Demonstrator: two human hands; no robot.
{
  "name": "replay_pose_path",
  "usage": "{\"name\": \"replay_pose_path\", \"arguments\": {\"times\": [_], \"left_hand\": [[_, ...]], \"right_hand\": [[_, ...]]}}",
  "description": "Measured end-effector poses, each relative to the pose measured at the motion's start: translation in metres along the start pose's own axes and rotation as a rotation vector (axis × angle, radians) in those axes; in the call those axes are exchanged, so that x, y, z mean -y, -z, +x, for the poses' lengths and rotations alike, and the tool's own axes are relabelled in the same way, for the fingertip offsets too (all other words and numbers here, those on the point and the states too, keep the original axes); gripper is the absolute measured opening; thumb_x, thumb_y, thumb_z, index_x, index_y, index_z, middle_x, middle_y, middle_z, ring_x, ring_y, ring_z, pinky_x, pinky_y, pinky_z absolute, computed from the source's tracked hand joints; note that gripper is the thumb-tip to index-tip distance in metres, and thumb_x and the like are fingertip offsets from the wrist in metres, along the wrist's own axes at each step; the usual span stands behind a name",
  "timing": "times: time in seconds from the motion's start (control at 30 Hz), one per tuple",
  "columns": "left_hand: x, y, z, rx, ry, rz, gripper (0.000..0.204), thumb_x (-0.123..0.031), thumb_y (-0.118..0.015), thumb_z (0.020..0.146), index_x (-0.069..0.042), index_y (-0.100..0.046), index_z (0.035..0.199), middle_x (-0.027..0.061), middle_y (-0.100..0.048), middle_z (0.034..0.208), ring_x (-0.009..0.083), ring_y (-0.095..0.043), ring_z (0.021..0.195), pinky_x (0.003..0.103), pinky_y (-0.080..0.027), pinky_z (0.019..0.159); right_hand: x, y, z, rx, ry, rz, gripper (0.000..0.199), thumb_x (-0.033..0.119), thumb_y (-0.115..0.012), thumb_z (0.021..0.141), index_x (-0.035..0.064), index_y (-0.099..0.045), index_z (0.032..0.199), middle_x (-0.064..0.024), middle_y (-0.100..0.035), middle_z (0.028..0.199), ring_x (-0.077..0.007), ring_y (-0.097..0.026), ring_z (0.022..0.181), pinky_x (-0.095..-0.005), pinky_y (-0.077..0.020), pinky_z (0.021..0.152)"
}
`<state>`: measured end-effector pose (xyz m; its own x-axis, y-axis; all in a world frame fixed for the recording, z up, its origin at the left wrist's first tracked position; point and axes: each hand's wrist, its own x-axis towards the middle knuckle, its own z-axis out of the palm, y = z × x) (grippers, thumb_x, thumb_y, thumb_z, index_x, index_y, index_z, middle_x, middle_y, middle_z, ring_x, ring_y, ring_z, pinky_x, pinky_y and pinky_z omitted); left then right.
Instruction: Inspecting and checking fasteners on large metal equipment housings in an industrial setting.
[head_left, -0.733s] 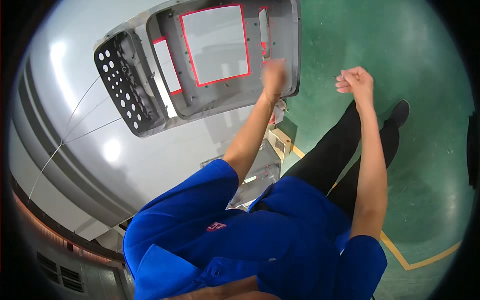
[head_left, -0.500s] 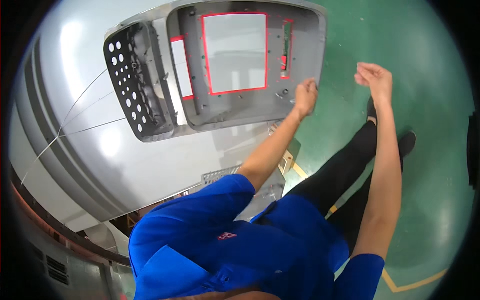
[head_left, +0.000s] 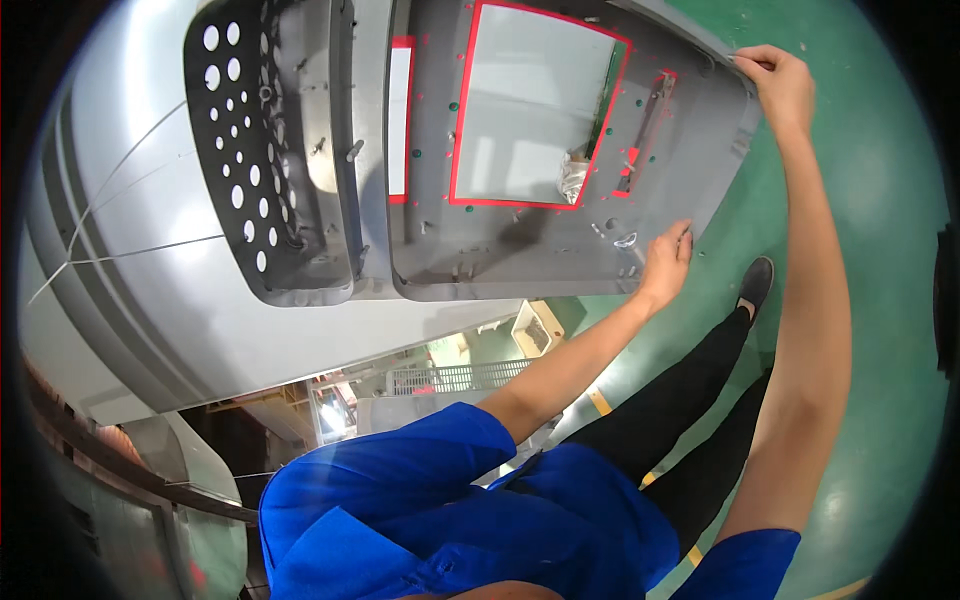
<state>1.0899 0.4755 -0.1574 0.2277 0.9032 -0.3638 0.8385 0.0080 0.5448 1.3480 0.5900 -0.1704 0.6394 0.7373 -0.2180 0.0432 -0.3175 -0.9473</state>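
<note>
Leftmost, thin wires (head_left: 150, 252) fan out across a glossy pale panel (head_left: 300, 350). Next comes a black perforated plate (head_left: 215, 130) with round white holes, set in the left compartment of a large grey casing (head_left: 430, 268). The casing fills the upper middle, ahead of the person and mostly to the left of both hands. Its wider compartment has a narrow red-edged opening (head_left: 399, 120), then a big red-edged window (head_left: 530, 100), then a slim red-marked slot (head_left: 648, 135). Below the casing stands a small white bin (head_left: 519, 328). The left hand (head_left: 665, 265) is at the casing's lower right corner, fingers curled and thumb near the index finger; whether it grips anything cannot be told. A dark shoe (head_left: 757, 285) rests on the green floor (head_left: 880, 300). Farthest right, the right hand (head_left: 785, 90) reaches the casing's upper right rim, its fingertips pinched together there; what they hold, if anything, is too small to tell.
</note>
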Motion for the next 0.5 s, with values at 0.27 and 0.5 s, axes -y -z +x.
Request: {"name": "replay_pose_path", "arguments": {"times": [0.27,0.5], "left_hand": [[-0.005,-0.001,-0.002,0.0,-0.007,-0.08,0.029,-0.014,-0.048,0.09,0.003,-0.053,0.114,0.0186,-0.057,0.065,0.0266,-0.056,0.058,0.035,-0.044,0.059],[-0.004,0.006,0.007,-0.024,-0.055,-0.09,0.027,-0.011,-0.047,0.09,0.002,-0.053,0.113,0.0263,-0.057,0.075,0.039,-0.056,0.068,0.04,-0.045,0.065]], "right_hand": [[0.015,0.0,-0.004,-0.041,0.003,-0.12,0.021,0.026,-0.067,0.073,0.012,-0.07,0.088,-0.0012,-0.067,0.08,-0.0138,-0.061,0.071,-0.0262,-0.0462,0.07],[-0.019,-0.027,0.026,0.015,0.142,0.065,0.021,0.027,-0.064,0.081,0.01,-0.066,0.094,-0.001,-0.065,0.078,-0.0086,-0.056,0.073,-0.0235,-0.0429,0.071]]}}
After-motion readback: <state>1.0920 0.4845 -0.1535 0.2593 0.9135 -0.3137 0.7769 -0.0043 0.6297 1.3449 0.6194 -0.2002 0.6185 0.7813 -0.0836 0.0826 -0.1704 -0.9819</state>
